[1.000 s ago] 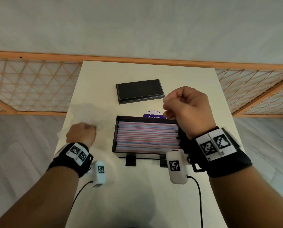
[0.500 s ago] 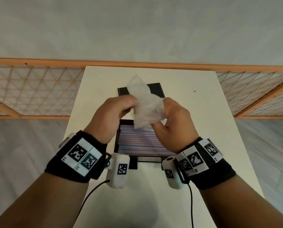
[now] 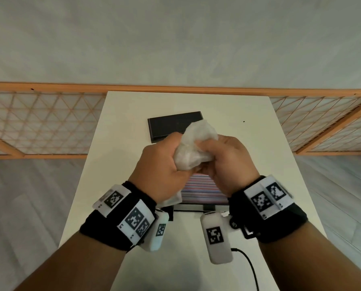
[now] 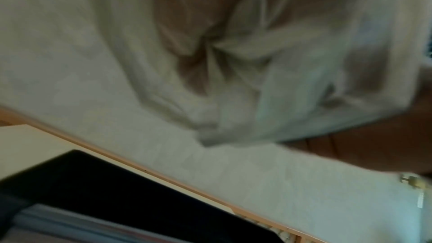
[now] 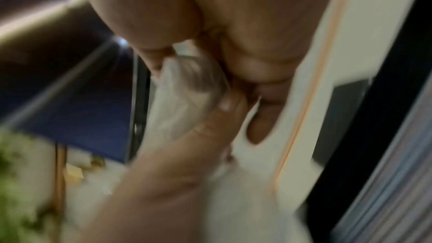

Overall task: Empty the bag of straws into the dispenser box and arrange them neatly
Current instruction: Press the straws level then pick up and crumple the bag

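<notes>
Both hands hold the crumpled clear plastic bag point(image 3: 194, 147) above the black dispenser box point(image 3: 193, 206). My left hand point(image 3: 164, 164) grips the bag's left side, and my right hand point(image 3: 223, 162) grips its right side. Striped straws point(image 3: 200, 189) lie flat and side by side in the box, mostly hidden by my hands. The left wrist view shows the bunched bag point(image 4: 245, 66) close up and blurred. In the right wrist view, fingers point(image 5: 224, 106) pinch a fold of the bag point(image 5: 184, 90), with the straws point(image 5: 397, 163) at the right edge.
The box's flat black lid point(image 3: 171, 123) lies on the white table point(image 3: 248, 143) behind my hands. A low wooden lattice fence point(image 3: 39, 122) runs behind the table on both sides. A black cable point(image 3: 251, 267) trails from the right wrist camera.
My left hand lifted the bag from the table's left side, met the right hand over the box, and both hands have squeezed the bag into a tighter ball.
</notes>
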`<state>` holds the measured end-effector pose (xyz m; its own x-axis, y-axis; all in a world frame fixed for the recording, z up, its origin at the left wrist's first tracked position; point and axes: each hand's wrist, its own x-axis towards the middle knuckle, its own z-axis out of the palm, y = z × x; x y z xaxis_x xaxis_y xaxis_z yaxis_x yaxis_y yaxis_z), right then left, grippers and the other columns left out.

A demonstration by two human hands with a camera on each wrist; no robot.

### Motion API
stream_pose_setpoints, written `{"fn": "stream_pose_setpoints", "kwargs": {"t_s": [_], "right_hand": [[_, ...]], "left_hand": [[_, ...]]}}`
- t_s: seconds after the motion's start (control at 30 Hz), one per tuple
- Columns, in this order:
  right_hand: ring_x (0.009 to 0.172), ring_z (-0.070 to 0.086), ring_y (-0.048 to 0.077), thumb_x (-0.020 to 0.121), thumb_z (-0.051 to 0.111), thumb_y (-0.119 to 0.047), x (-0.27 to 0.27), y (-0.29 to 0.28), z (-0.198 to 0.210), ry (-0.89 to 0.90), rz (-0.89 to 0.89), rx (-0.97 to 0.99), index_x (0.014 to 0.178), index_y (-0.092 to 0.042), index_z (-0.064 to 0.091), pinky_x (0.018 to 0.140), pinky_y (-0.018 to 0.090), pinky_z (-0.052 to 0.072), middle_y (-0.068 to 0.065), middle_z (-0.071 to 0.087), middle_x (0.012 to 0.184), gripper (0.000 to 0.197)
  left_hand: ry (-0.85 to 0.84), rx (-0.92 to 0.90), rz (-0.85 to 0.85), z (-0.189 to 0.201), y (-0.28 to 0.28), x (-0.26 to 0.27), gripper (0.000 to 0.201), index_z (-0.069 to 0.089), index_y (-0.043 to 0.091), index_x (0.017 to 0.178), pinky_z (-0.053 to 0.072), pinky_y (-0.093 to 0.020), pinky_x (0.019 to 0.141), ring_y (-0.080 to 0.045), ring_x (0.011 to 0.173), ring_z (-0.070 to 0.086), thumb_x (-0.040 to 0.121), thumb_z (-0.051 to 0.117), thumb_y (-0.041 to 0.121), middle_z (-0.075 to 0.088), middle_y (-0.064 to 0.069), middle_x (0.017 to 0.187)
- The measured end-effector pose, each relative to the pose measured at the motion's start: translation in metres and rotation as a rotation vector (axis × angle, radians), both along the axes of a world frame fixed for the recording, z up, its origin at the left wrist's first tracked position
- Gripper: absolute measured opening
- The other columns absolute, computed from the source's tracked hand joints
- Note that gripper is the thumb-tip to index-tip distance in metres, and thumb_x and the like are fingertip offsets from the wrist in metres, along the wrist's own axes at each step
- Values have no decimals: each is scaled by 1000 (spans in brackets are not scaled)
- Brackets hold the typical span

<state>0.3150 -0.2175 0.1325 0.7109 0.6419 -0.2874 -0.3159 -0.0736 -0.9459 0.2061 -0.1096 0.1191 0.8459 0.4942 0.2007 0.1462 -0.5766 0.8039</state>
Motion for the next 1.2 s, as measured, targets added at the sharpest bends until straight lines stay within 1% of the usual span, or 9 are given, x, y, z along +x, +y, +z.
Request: {"fn": "stream_pose_setpoints", "kwargs": {"t_s": [0.1, 0.2, 0.3, 0.47, 0.63, 0.73, 0.87, 1.0, 1.2], "right_hand": [[94, 62, 10, 82, 70, -43, -6, -10, -3, -753, -64, -269, 123, -18, 51, 75, 25, 54, -2, 53, 122, 52], [114, 56, 10, 84, 59, -57, -24, -11, -1, -955, 207, -160, 140, -15, 47, 92, 22, 49, -1, 55, 131, 71], [97, 66, 12, 91, 47, -54, -27, -2, -4, -846, 264, -246, 129, -16, 57, 84, 36, 55, 1, 70, 108, 54], [73, 69, 18, 100, 48, -28, -9, 1, -1, -399, 220, -68, 88, -8, 68, 69, 34, 54, 7, 73, 81, 31], [100, 66, 46, 77, 58, -28, -14, 5, -6, 90, 166, -19, 87, 3, 68, 86, 55, 50, 31, 68, 95, 34], [96, 68, 22, 81, 56, -42, -13, -3, -4, -191, 238, -86, 98, -13, 68, 82, 39, 51, 9, 72, 102, 36], [96, 64, 9, 86, 53, -58, -25, -12, -1, -823, 380, -147, 126, -22, 55, 81, 30, 53, -9, 65, 109, 53], [66, 59, 27, 93, 44, -48, -34, 1, -3, -540, 481, -126, 85, -8, 63, 66, 51, 49, 11, 64, 72, 45], [70, 62, 17, 86, 53, -23, -42, 8, -15, -120, 367, -134, 74, -20, 64, 73, 35, 51, -3, 65, 73, 17]], "left_hand": [[189, 177, 116, -1, 7, -1, 25, 54, 19, 74, 35, -18, 48, -5, 58, 54, 85, 76, 18, 56, 10, 64], [229, 132, 77, 9, 9, 0, 26, 52, 18, 94, 41, -9, 54, 0, 62, 50, 84, 74, 27, 56, 12, 75], [148, 2, 1, 12, 4, 1, 72, 36, 17, 136, 43, -3, 61, 4, 73, 55, 79, 79, 22, 57, 14, 91], [-156, 133, -31, 1, -3, 2, 69, 49, 26, 120, 49, -15, 76, -8, 102, 53, 60, 80, 39, 42, 3, 116], [-227, 74, -131, 0, -7, 2, 55, 68, 9, 112, 51, -26, 99, -5, 121, 59, 59, 83, 15, 61, -2, 130], [-220, 37, -61, 1, -7, -1, 46, 69, 15, 109, 56, -31, 82, -13, 99, 68, 65, 79, 3, 72, 5, 106], [-44, -57, 4, -2, 6, -8, 82, 49, 17, 147, 47, -11, 98, -8, 121, 61, 73, 84, 10, 64, 2, 134], [-156, -263, -56, -7, -6, -15, 89, 35, 24, 150, 40, -25, 115, -8, 142, 46, 73, 76, 9, 51, -6, 150], [-250, -24, -122, -21, -8, -31, 75, 62, 0, 129, 47, -30, 110, -23, 133, 57, 59, 89, 0, 56, -20, 145]]}}
